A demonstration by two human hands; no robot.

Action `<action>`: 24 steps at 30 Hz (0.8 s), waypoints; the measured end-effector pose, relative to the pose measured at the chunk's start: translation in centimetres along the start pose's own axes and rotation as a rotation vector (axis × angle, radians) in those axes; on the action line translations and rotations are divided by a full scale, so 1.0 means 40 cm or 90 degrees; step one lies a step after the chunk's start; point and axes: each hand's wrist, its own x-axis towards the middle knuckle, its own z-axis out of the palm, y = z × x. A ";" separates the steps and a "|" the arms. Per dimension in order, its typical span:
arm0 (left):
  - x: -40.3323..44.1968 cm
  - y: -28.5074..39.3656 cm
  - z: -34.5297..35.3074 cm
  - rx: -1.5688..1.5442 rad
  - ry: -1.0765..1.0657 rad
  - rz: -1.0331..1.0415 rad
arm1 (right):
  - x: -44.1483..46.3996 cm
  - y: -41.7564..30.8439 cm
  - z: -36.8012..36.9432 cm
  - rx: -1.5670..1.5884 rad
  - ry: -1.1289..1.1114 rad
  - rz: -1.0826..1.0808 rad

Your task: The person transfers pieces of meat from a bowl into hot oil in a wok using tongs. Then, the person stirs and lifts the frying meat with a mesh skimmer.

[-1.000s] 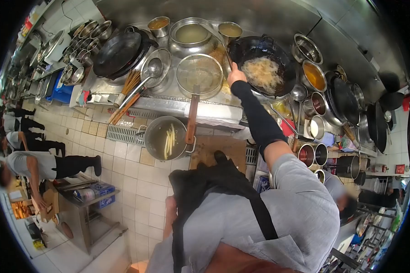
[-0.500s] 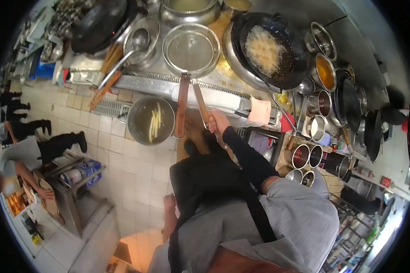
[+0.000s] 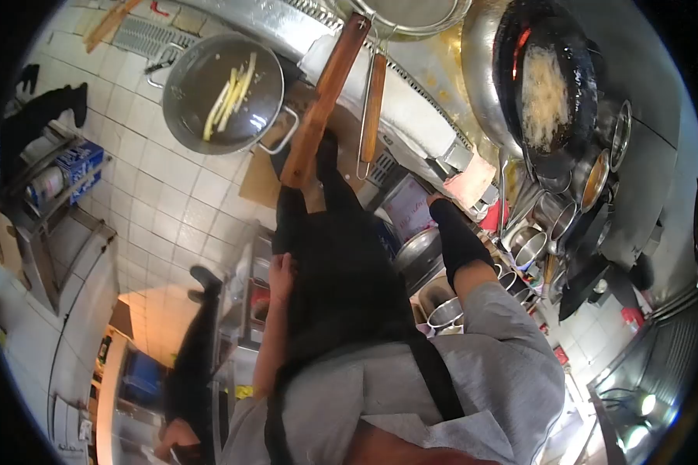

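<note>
My left hand [image 3: 281, 273] hangs beside my black apron [image 3: 341, 279], fingers loosely curled with nothing seen in them. Of my right hand [image 3: 433, 200], only a small part shows past the dark sleeve, near the counter's front edge; its fingers are hidden. Away from both hands, the strainer's wooden handle [image 3: 374, 108] juts over the counter edge. A second, darker wooden handle [image 3: 322, 105] lies beside it. The mesh strainer [image 3: 415, 12] is cut off at the top. Pale yellow strips [image 3: 231, 97] lie in a metal pot [image 3: 180, 97] of liquid.
On the right, a black wok [image 3: 578, 116] holds pale food frying in oil. A pink cloth [image 3: 473, 180] lies on the counter edge, with ladles and metal pots [image 3: 531, 246] beyond. Another person's dark-clothed leg [image 3: 194, 341] shows at lower left. A metal stand [image 3: 23, 225] stands far left.
My right hand has let go of the strainer's wooden handle and moved right. My left hand has risen in view. The camera has turned, shifting the pot up-left and the wok up-right.
</note>
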 end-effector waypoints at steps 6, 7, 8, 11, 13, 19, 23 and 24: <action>0.019 -0.042 0.041 -0.129 0.066 -0.056 | 0.093 0.089 0.057 -0.079 0.001 -0.080; 0.015 -0.043 0.044 -0.135 0.080 -0.055 | 0.106 0.100 0.065 -0.090 -0.004 -0.091; 0.006 -0.042 0.048 -0.143 0.082 -0.061 | 0.116 0.110 0.074 -0.101 -0.008 -0.100; -0.001 -0.045 0.061 -0.191 0.089 -0.080 | 0.138 0.143 0.095 -0.133 -0.020 -0.125; 0.004 -0.060 0.066 -0.200 0.100 -0.068 | 0.155 0.159 0.104 -0.157 -0.027 -0.144; 0.001 -0.073 0.073 -0.224 0.102 -0.082 | 0.222 0.206 0.179 -0.248 -0.011 -0.200; 0.001 -0.074 0.073 -0.221 0.103 -0.079 | 0.211 0.216 0.227 -0.200 0.218 -0.162; 0.001 -0.073 0.074 -0.227 0.104 -0.077 | 0.210 0.225 0.225 -0.204 0.226 -0.159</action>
